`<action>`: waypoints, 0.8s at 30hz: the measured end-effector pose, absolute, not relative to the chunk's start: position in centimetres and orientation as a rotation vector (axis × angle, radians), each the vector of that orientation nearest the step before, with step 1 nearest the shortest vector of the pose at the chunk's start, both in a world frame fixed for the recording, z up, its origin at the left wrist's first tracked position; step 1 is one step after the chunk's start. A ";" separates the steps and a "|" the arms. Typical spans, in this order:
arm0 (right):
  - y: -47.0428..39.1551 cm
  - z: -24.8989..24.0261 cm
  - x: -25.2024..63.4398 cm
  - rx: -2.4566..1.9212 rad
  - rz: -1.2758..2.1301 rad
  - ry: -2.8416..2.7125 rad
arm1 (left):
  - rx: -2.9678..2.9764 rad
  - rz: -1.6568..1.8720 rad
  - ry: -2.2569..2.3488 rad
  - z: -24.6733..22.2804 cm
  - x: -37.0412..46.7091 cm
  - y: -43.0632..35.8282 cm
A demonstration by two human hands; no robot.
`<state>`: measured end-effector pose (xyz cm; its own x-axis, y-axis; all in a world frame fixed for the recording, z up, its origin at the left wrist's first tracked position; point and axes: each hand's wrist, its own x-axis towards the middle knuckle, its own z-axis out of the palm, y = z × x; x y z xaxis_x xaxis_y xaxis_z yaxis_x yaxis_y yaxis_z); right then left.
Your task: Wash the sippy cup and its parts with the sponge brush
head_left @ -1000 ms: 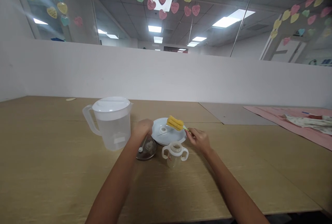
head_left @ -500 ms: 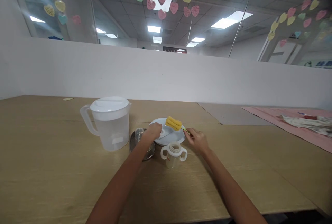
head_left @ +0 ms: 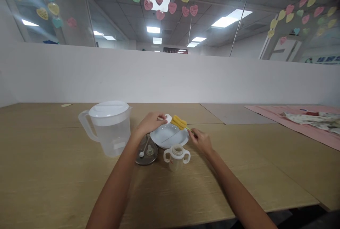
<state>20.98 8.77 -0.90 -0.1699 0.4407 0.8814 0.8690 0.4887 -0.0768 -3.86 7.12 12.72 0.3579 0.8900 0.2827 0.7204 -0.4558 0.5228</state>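
My left hand (head_left: 154, 122) pinches a small white bottle ring (head_left: 168, 119) above the white bowl (head_left: 156, 137). In my right hand (head_left: 201, 140) is the thin green handle of a yellow sponge brush (head_left: 179, 122); its head is raised over the bowl, close beside the ring. In front of the bowl stands a clear baby bottle (head_left: 176, 158) with two white side handles and an uncovered mouth. Left of it, a round metal tray (head_left: 146, 161) carries a clear bottle nipple (head_left: 150, 150) and a thin straw with a white weighted end (head_left: 142, 153). My left forearm covers part of the tray.
A large lidded plastic pitcher (head_left: 111, 133) with clear liquid stands at the left. Far right, a pink cloth (head_left: 265, 110) bears crumpled white fabric (head_left: 305, 118). A white wall (head_left: 159, 76) rises behind the wooden table (head_left: 239, 165), with glass above it.
My left hand has lifted the white ring up from the bowl and holds it near the sponge head. The brush has tilted slightly. The view has shifted a little.
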 end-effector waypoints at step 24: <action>8.1 -0.3 21.7 -1.056 -0.512 -1.836 | 2.345 0.576 1.871 15.4 -4.7 4.1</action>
<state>21.68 8.11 -0.34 -0.2024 0.4492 0.8702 0.8344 0.5442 -0.0868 -4.71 4.12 15.40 0.1802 0.9550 0.2356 0.9223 -0.2473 0.2971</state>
